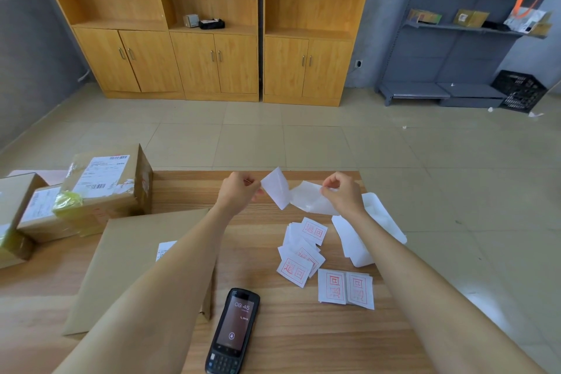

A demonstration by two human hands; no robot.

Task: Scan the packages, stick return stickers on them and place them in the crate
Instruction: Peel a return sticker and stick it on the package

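Four packages, one scanner

The left hand and right hand are showing bare. The left forearm and right forearm are likewise showing uncovered along their whole visible length, slender at the wrist and widening toward the lower edge of view.

Single view: head-worn wide-angle camera, faces forward and down, close over table; left hand, right hand mid-frame; cabinets far beyond.
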